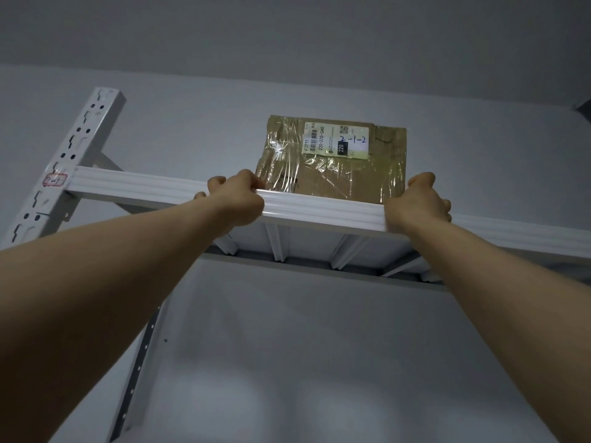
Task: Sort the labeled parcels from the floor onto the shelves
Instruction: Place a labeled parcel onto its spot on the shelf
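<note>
A brown cardboard parcel [335, 174], wrapped in clear tape, stands on the top shelf just behind the white front beam [144, 187]. Its white shipping label [335, 140] carries the handwritten mark "2-1-2". My left hand [236, 196] reaches over the beam and curls around the parcel's lower left corner. My right hand [419, 203] presses on the lower right corner, with its fingers hidden behind the box edge. Both arms stretch upward.
A white perforated upright post [73, 148] stands at the left with a red-outlined tag [55, 180] reading "2-1". The ribbed underside of the top shelf [307, 241] shows below the beam. A second perforated strip [140, 356] runs down the grey wall behind.
</note>
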